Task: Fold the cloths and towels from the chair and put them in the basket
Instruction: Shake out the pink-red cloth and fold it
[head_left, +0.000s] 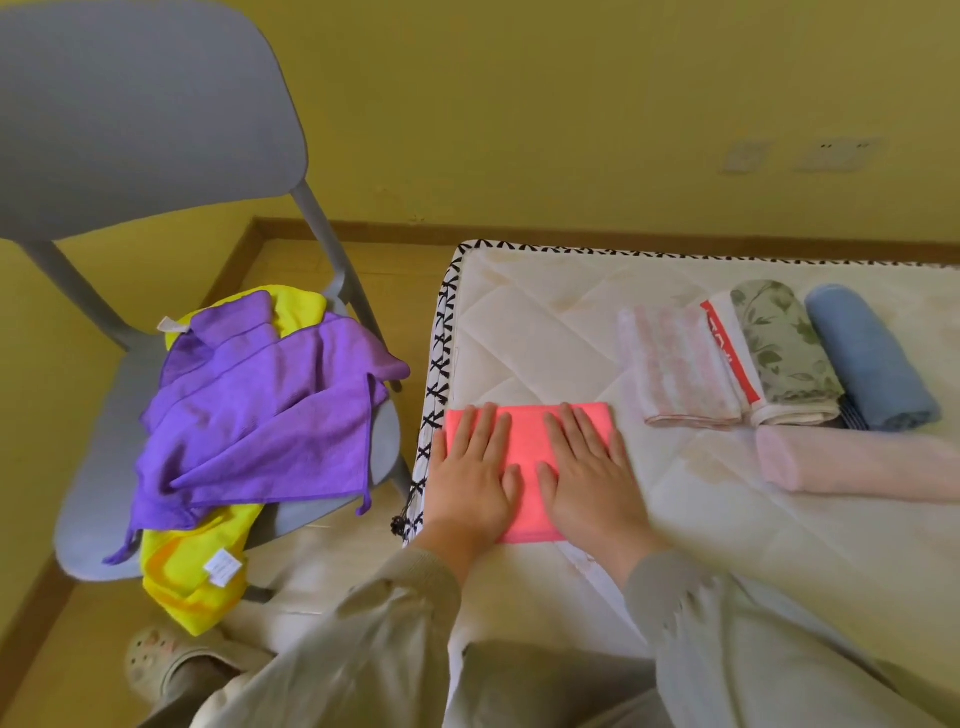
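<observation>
In the head view I am seeing the left hand (470, 480) and the right hand (589, 475) lying flat side by side on the coral cloth (524, 439). The fingers are straight and slightly spread, pressing down and gripping nothing. The coral cloth is lying folded at the left edge of the mattress (545, 322), toward its near corner. A purple cloth (260, 415) and a yellow cloth (192, 571) are lying heaped on the chair (156, 130) beside that edge. Toward the right side, a striped towel (675, 364), a red-banded towel (727, 332), a leafy towel (779, 348), a blue towel (867, 358) and a pale pink towel (857, 462) are sitting folded, close together.
</observation>
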